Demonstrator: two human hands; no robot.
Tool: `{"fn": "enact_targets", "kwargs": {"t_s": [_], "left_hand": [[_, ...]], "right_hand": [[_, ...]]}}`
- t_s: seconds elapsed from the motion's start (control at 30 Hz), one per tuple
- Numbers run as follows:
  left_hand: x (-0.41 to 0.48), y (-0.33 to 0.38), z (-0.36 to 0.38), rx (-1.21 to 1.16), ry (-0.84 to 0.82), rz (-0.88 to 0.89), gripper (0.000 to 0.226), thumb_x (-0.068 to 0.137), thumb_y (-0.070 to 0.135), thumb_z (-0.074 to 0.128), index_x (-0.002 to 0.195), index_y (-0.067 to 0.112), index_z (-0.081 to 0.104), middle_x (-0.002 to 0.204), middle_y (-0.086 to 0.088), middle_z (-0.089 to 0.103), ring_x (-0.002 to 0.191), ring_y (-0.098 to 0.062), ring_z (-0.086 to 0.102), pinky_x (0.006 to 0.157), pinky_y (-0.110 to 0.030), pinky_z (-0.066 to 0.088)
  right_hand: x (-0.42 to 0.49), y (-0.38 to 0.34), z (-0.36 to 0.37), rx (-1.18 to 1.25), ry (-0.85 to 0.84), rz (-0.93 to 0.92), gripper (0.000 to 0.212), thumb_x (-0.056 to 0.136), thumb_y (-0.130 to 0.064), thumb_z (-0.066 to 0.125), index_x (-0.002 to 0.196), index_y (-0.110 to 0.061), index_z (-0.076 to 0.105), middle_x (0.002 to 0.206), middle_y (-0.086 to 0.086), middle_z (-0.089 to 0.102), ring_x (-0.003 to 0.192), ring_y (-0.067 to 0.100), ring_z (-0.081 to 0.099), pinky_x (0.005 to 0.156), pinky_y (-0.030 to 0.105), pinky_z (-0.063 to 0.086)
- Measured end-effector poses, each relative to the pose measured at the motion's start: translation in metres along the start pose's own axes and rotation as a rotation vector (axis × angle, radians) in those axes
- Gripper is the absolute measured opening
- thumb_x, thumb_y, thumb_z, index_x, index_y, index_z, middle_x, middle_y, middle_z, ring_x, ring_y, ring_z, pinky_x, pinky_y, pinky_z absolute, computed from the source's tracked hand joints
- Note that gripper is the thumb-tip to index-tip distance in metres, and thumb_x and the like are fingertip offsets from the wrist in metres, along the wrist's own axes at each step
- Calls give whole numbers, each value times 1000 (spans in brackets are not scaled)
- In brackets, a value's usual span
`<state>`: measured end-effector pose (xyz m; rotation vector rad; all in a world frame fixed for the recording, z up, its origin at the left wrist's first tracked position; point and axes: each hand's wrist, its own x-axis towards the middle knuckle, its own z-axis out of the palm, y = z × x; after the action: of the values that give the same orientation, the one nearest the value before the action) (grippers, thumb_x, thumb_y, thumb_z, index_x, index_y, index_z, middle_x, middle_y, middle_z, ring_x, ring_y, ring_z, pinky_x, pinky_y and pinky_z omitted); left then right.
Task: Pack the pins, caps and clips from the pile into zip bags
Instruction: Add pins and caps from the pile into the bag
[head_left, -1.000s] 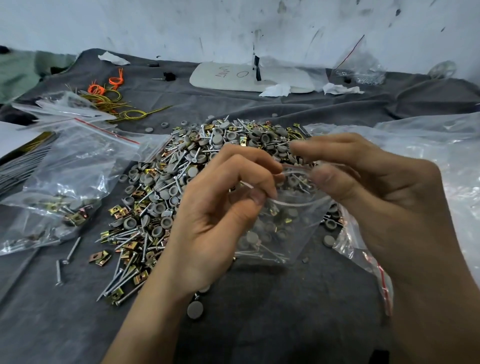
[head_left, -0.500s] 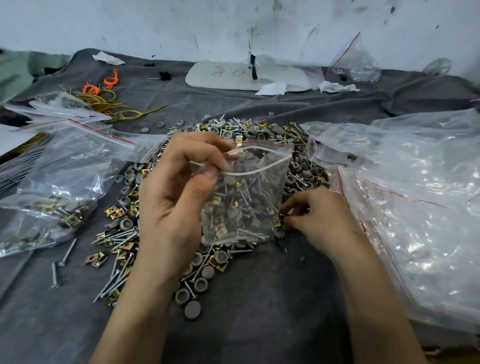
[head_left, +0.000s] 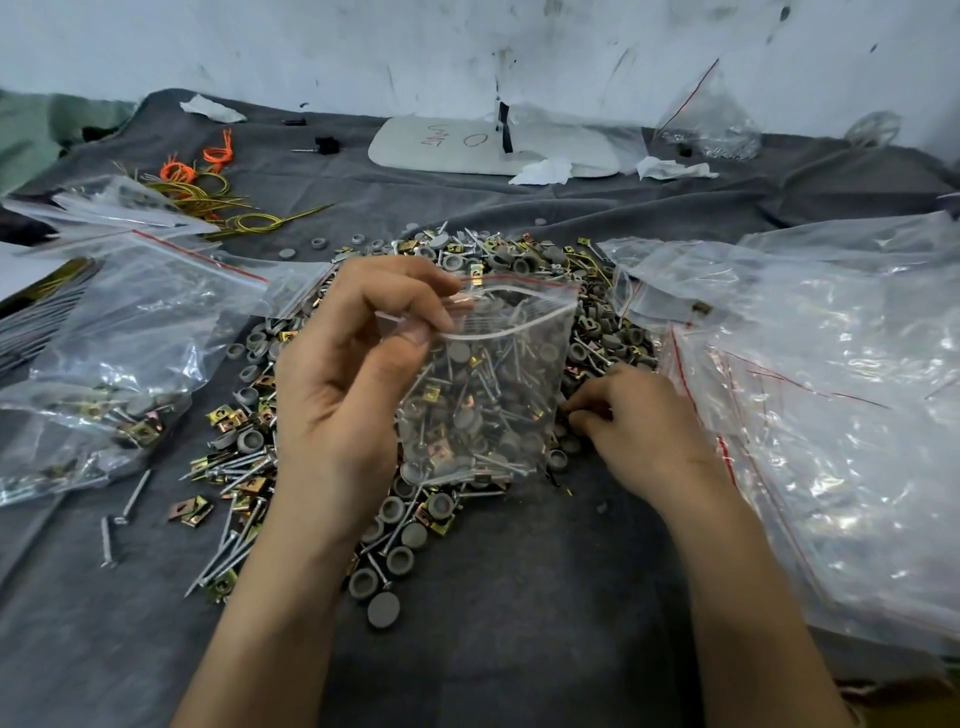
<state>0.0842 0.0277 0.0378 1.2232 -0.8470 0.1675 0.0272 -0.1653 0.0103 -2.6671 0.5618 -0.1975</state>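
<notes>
A pile of steel pins, grey round caps and brass clips (head_left: 509, 260) lies spread on the grey cloth (head_left: 493, 623). My left hand (head_left: 337, 395) holds a small clear zip bag (head_left: 488, 395) upright over the pile, pinching its open top edge between thumb and fingers. The bag is partly filled with pins, caps and clips. My right hand (head_left: 639, 431) is low at the bag's bottom right corner. Its curled fingertips pinch a small part at the pile's edge, and which kind of part is hidden.
Filled zip bags (head_left: 119, 364) lie at the left, with loose pins (head_left: 130, 499) beside them. A stack of empty red-striped zip bags (head_left: 831, 389) covers the right side. Orange and yellow wires (head_left: 208, 192) and a white plate (head_left: 467, 145) sit at the back.
My right hand let go of the bag's mouth and dropped to the pile at the bag's lower right. My left hand now holds the bag alone, raised and upright.
</notes>
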Motion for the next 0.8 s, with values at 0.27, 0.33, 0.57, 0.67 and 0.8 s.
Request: {"fn": "enact_targets", "kwargs": {"t_s": [0.27, 0.33, 0.57, 0.67, 0.8], "left_hand": [[0, -1, -1, 12, -9, 3, 31, 86, 14, 47, 88, 38, 66, 106, 6, 63, 109, -22, 57, 89, -40, 42], [0, -1, -1, 17, -15, 12, 31, 86, 13, 47, 90, 38, 66, 107, 7, 63, 110, -24, 57, 91, -41, 42], [0, 6, 3, 142, -99, 121, 23, 88, 9, 45, 86, 26, 59, 108, 3, 59, 106, -38, 59, 90, -61, 47], [-3, 10, 6, 185, -131, 128, 17, 89, 8, 44, 87, 14, 60, 108, -4, 59, 106, -38, 61, 88, -61, 48], [-5, 13, 10, 212, -162, 130, 15, 88, 8, 43, 88, 9, 58, 108, -7, 58, 106, -35, 60, 88, -59, 49]], "right_hand": [[-1, -1, -7, 273, 159, -42, 17, 87, -15, 61, 77, -28, 66, 70, -14, 56, 69, 4, 56, 57, 20, 37], [-7, -4, -16, 536, 227, -52, 25, 85, -13, 63, 68, -31, 64, 61, -10, 62, 60, -1, 58, 51, 11, 40], [-31, -25, -50, 1080, 408, -318, 9, 80, -20, 62, 80, -25, 71, 61, -16, 59, 55, -2, 50, 55, 9, 37], [-40, -33, -57, 1018, 439, -420, 11, 85, -18, 60, 91, -16, 69, 64, -16, 58, 54, -1, 49, 54, 10, 36], [-46, -40, -59, 829, 456, -448, 12, 88, -11, 61, 92, -18, 69, 69, -13, 63, 56, 7, 55, 46, 18, 39]]}}
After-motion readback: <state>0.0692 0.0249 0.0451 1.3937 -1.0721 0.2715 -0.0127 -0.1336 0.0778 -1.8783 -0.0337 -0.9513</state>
